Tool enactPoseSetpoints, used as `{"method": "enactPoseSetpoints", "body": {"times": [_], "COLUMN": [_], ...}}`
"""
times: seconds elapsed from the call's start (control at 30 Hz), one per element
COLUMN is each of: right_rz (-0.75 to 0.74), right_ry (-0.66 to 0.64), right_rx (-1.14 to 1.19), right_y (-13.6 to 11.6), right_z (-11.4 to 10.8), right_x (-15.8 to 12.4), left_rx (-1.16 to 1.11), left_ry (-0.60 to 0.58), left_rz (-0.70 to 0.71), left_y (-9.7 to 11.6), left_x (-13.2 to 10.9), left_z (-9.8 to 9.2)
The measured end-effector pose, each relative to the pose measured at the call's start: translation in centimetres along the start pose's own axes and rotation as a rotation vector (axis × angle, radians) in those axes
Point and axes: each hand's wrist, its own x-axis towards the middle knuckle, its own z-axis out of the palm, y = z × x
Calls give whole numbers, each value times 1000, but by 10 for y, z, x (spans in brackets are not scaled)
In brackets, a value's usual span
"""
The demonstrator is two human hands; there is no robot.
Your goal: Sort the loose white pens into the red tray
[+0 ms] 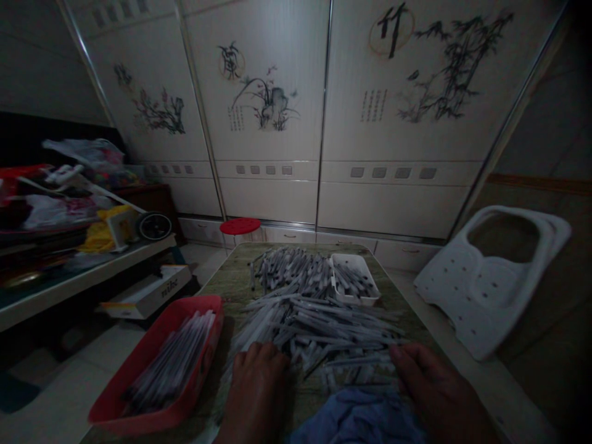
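A loose heap of slim clear pens with dark ends covers the middle of the table. My left hand rests at the heap's near left edge, knuckles up and fingers curled under; whatever they grip is hidden. On the right, my right hand is closed, thumb and forefinger pinched at the end of a pen lying toward the left. Short clear pieces lie between the hands. Bunched blue cloth is below them, at the bottom of the view.
A red basket holding more pens stands left of my left hand. At the table's far right is a white tray with pens. Beyond are a red stool, a white plastic chair and a cluttered side table.
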Motion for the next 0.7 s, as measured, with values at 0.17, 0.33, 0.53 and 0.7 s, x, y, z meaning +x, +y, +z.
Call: {"method": "enactPoseSetpoints", "body": {"times": [0.17, 0.33, 0.53, 0.7], "right_rz": [3, -2, -44, -70], "right_ry": [-31, -18, 27, 29], "right_rx": [133, 164, 91, 87], "right_y": [7, 2, -8, -14], "right_z": [4, 7, 7, 8], "right_x": [1, -4, -9, -11], "left_rx": [-391, -723, -780, -803], "left_ry": [46, 46, 11, -19], "left_rz": [63, 115, 119, 115], "left_y": [-9, -9, -6, -9], "left_x": [-6, -12, -11, -12], "left_z": [3, 5, 1, 2]}}
